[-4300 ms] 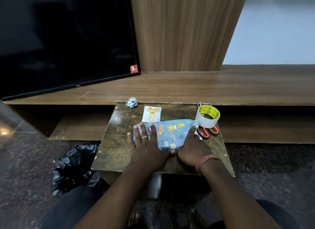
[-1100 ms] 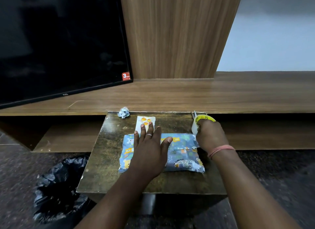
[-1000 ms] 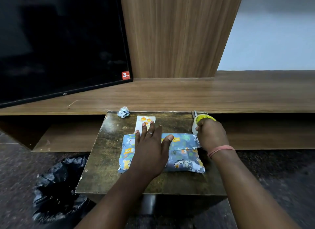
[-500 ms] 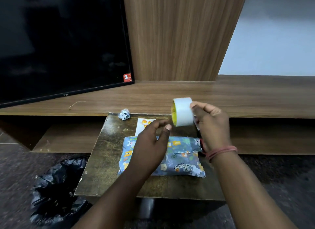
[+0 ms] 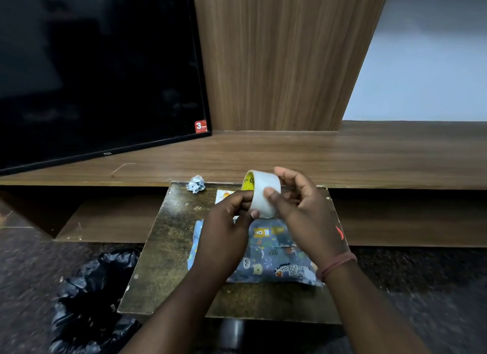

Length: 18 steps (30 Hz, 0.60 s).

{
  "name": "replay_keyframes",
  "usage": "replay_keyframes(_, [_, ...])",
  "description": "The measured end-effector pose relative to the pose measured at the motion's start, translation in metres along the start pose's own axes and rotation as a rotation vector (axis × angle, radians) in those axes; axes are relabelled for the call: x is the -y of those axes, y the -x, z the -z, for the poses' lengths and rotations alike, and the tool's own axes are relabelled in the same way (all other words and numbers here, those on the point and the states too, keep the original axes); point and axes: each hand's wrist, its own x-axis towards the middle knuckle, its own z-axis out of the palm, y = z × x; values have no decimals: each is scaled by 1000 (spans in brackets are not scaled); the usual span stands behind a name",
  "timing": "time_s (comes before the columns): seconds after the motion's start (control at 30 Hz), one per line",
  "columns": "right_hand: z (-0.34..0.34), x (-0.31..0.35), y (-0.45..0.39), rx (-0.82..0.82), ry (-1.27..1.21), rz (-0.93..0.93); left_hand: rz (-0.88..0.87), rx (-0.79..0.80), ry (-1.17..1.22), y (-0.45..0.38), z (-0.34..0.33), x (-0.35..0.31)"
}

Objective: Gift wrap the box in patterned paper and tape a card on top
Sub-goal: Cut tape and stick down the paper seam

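Observation:
The box wrapped in blue animal-patterned paper point(image 5: 274, 256) lies flat on the small dark table point(image 5: 163, 248). Above its far edge I hold up a roll of clear tape with a yellow core point(image 5: 262, 192). My right hand point(image 5: 303, 208) grips the roll from the right, thumb pressed on its outer face. My left hand point(image 5: 224, 229) pinches the roll's near left side with thumb and fingers. A white card with orange marks point(image 5: 224, 195) lies behind the box, mostly hidden by my left hand.
A crumpled paper ball point(image 5: 196, 184) sits at the table's far left corner. Orange scissor handles point(image 5: 339, 232) peek out beside my right wrist. A black bin bag point(image 5: 92, 295) stands on the floor at left. A wooden shelf point(image 5: 342, 156) and a television point(image 5: 92, 71) lie beyond.
My right hand picked the tape roll off the table and raised it. My left hand left the wrapped box and came up to take hold of the roll.

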Motion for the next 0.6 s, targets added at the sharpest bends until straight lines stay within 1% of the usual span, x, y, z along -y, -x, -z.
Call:
replay_keyframes(0.07, [1,-4,2,37,211,122,-13,4,7,0,3,1])
replay_keyframes(0.1, [0,-5,2,30,236,164,-19,6,-9,0,5,2])
replay_keyframes(0.27, [-6,-6,1,-49,281,271,-40,-8,-146,1,8,7])
replay_keyframes(0.43, [-5,-3,1,-159,215,342,-51,-51,-228,1,9,12])
replay_keyframes(0.6, [-6,-1,3,-151,263,388,-73,-68,-255,4,12,7])
